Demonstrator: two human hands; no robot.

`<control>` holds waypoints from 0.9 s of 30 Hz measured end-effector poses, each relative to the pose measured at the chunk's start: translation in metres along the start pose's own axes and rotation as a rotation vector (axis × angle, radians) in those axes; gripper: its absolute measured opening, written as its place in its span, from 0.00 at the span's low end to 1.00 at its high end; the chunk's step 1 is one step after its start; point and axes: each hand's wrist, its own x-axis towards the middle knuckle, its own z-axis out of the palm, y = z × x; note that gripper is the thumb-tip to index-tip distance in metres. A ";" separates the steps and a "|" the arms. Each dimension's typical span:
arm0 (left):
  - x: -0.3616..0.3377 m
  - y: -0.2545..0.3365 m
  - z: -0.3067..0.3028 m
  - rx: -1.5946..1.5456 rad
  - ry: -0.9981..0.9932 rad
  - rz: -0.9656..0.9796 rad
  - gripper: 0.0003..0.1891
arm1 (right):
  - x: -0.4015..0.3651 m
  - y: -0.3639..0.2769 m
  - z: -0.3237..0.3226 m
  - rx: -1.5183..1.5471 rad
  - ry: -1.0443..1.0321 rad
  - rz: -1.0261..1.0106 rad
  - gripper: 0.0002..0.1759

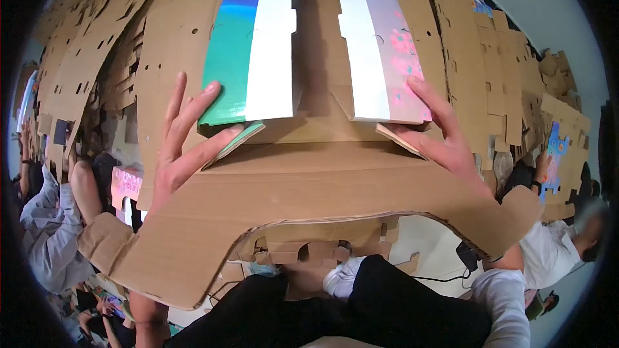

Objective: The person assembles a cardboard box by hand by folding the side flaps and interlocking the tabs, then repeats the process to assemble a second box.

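Left hand [174,162], half-open, pinches green cardboard panel [231,67]; right hand [453,149], likewise, pinches pink-flowered panel [398,67].

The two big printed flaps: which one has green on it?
The left flap, touched by the left hand: green and blue beside its white strip. The right flap has pink flowers on lilac.

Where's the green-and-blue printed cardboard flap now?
In the head view, the green-and-blue printed cardboard flap is left of top centre, touched by the left hand, across a gap from the pink-flowered cardboard flap.
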 end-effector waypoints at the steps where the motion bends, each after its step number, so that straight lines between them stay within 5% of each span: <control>1: 0.000 -0.001 0.005 -0.050 0.027 0.006 0.20 | 0.001 -0.004 0.000 0.033 0.007 0.031 0.16; 7: 0.002 -0.004 0.037 -0.295 0.179 0.013 0.18 | 0.003 -0.010 0.011 0.056 0.098 0.039 0.11; 15: -0.025 -0.034 0.091 -0.320 0.284 -0.066 0.24 | 0.004 0.020 0.058 0.076 0.196 0.019 0.23; 18: -0.020 -0.020 0.078 -0.246 0.222 -0.261 0.26 | 0.024 0.002 0.036 -0.096 0.122 0.270 0.26; 19: -0.013 -0.015 0.075 -0.313 0.289 -0.380 0.26 | 0.028 0.004 0.035 0.018 0.046 0.513 0.32; 21: 0.007 -0.007 0.071 -0.446 0.423 -0.622 0.27 | 0.044 0.010 0.036 0.116 0.039 0.621 0.35; 27: 0.034 -0.010 0.058 -0.266 0.349 -0.560 0.31 | 0.063 0.011 0.039 0.261 -0.004 0.754 0.35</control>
